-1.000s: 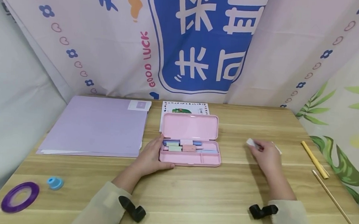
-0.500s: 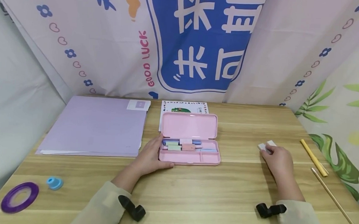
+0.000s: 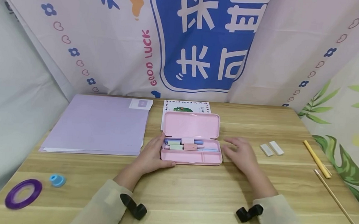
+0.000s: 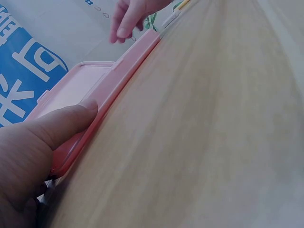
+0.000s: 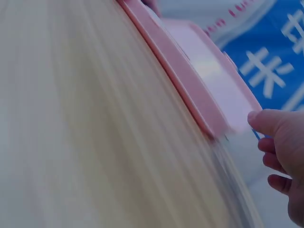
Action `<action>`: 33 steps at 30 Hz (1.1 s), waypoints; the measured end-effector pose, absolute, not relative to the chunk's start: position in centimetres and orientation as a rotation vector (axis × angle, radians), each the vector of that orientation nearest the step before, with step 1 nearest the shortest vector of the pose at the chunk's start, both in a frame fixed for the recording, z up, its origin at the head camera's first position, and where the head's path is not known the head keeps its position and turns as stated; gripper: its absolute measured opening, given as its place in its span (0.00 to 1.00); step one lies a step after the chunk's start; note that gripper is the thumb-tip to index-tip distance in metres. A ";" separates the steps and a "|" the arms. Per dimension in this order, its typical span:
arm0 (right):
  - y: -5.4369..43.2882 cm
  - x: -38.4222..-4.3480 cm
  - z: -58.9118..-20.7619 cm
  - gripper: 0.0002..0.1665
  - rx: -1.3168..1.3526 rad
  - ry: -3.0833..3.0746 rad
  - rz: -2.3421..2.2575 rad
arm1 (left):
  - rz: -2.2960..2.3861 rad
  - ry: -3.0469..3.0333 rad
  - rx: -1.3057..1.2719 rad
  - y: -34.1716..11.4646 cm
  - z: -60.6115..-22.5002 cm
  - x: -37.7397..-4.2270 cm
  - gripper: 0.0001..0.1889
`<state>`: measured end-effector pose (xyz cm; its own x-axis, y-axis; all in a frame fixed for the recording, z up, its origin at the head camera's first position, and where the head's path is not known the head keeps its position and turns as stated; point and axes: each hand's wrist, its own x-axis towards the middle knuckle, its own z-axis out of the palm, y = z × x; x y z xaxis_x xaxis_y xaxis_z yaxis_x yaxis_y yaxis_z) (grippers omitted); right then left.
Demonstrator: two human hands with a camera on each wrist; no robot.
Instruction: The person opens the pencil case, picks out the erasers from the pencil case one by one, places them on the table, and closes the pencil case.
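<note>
Pencil case (image 3: 192, 128) toward the worktop's (image 3: 193, 197) back edge is gripped by the left hand (image 3: 149, 157), the right hand (image 3: 241, 154) just beside it, thumb and fingers apart.

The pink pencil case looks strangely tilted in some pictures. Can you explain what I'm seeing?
No machine: these are a person's bare hands. A head-worn camera takes the wide view; wrist cameras take the tilted close-ups. The left hand holds the left end of the open pink pencil case, with pens inside. The right hand, holding nothing, is near its right end. Also on the wooden table lie a purple folder, purple ring, blue piece, two white blocks, yellow item and thin stick.
</note>
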<state>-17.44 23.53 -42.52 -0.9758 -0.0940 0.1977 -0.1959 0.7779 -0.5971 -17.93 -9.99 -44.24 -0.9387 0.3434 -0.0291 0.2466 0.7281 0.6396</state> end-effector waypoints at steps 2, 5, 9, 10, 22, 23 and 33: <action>21.6 -17.7 -42.4 0.21 0.318 -2.827 0.988 | 0.996 2.785 0.477 -10.0 -44.2 -17.9 0.66; 19.3 -18.0 -42.6 0.20 0.428 -2.843 1.016 | 0.994 2.780 0.469 -10.0 -44.2 -17.9 0.66; 17.5 -18.2 -42.8 0.20 0.533 -2.867 1.032 | 1.000 2.776 0.476 -10.0 -44.3 -18.0 0.66; 17.1 -18.3 -42.8 0.21 0.550 -2.876 1.027 | 1.004 2.774 0.477 -10.0 -44.2 -17.9 0.66; 15.2 -18.7 -42.8 0.21 0.585 -2.898 0.937 | 1.011 2.767 0.465 -10.1 -44.2 -17.9 0.65; 15.1 -18.7 -42.8 0.20 0.578 -2.897 0.938 | 1.009 2.766 0.464 -10.0 -44.2 -17.9 0.66; 16.9 -18.3 -42.1 0.19 0.424 -2.849 1.095 | 1.004 2.766 0.454 -10.1 -44.2 -17.8 0.66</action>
